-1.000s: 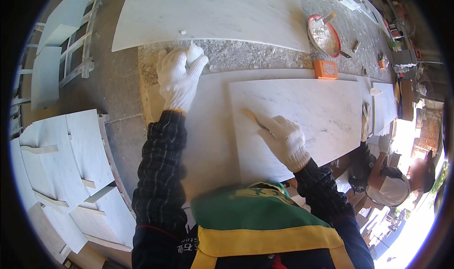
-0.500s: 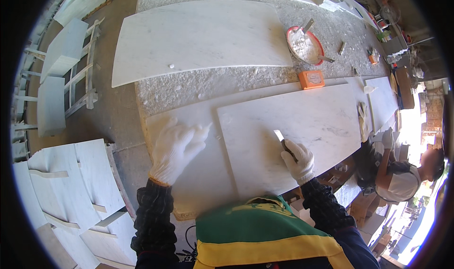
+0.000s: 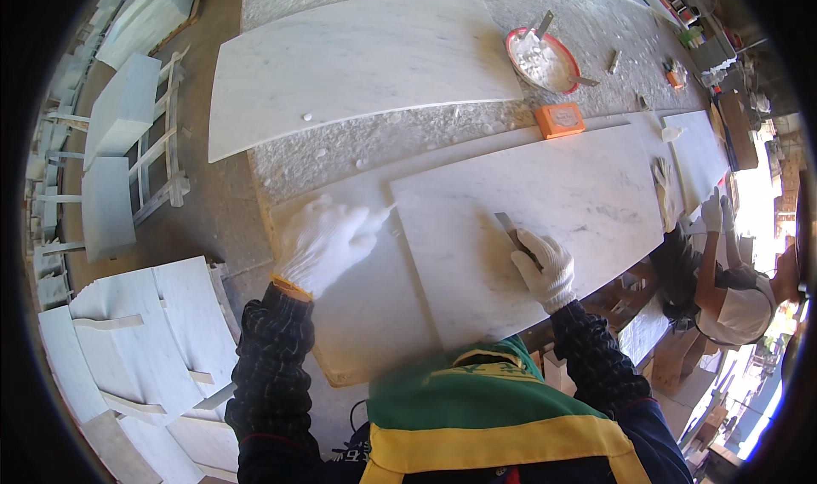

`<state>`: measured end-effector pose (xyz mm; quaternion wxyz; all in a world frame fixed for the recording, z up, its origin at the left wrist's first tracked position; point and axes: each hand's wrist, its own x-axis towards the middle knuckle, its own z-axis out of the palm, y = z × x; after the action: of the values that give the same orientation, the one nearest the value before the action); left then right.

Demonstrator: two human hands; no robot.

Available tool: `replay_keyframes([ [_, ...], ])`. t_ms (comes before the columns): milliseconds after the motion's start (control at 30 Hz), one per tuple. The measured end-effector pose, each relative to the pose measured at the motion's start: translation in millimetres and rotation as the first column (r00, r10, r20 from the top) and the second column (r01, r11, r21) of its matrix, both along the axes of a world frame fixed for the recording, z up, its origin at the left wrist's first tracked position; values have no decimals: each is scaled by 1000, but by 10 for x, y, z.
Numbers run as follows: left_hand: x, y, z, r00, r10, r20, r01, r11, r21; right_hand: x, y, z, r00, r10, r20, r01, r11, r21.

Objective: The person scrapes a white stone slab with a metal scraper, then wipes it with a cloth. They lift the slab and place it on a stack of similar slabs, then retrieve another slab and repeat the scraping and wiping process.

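Note:
My right hand (image 3: pixel 547 271), in a white knit glove, grips a putty knife (image 3: pixel 505 222) with a flat metal blade. It is over the right part of a white, grey-veined stone slab (image 3: pixel 511 186). The blade points away from me and to the left; whether it touches the stone I cannot tell. My left hand (image 3: pixel 328 241), also gloved and slightly blurred, is over the paler slab (image 3: pixel 366 331) underneath. Its fingers are partly stretched, one reaching toward the upper slab's left corner; I see nothing held in it.
An orange box (image 3: pixel 560 121) sits at the slab's far edge. Beyond it stands a red-rimmed bowl (image 3: pixel 576 61) of white powdery material with metal blades in it. Another slab (image 3: pixel 357 58) lies farther back. At right is a co-worker (image 3: pixel 736 309); stacked slabs (image 3: pixel 162 339) stand at left.
My left hand has shifted toward the upper slab's left corner. The putty knife in my right hand has turned, its blade no longer glinting. The co-worker's arms have moved. The whole view shifted slightly.

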<state>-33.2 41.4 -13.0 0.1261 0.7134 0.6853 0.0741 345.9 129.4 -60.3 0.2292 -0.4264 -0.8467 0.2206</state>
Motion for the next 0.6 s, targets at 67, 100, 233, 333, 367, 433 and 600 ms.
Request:
replay_keyframes([
  [67, -3, 27, 12, 1000, 1, 1, -1, 1000, 7, -1, -1, 5, 1000, -4, 9, 4, 1000, -4],
  [100, -2, 32, 17, 1000, 7, -1, -7, 1000, 0, -1, -2, 10, 999, -20, 28, 21, 1000, -20],
  [233, -8, 60, 37, 1000, 22, 11, -22, 1000, -12, 0, -1, 28, 1000, -5, 23, 5, 1000, 0],
  [333, -19, 78, 60, 1000, 17, -5, -17, 999, -28, 2, 3, 24, 1000, -4, 16, 4, 1000, 1],
  [367, -27, 82, 71, 999, -7, -45, 4, 999, -50, 0, 2, 20, 1000, -5, 20, 5, 1000, -5],
  [433, -37, 98, 89, 995, -40, -87, 33, 997, -76, -2, 3, 9, 1000, 1, 9, -1, 1000, -7],
  [600, -21, 135, 118, 999, -25, -24, 23, 996, -84, -2, 7, -6, 1000, 13, -15, -12, 1000, 18],
])
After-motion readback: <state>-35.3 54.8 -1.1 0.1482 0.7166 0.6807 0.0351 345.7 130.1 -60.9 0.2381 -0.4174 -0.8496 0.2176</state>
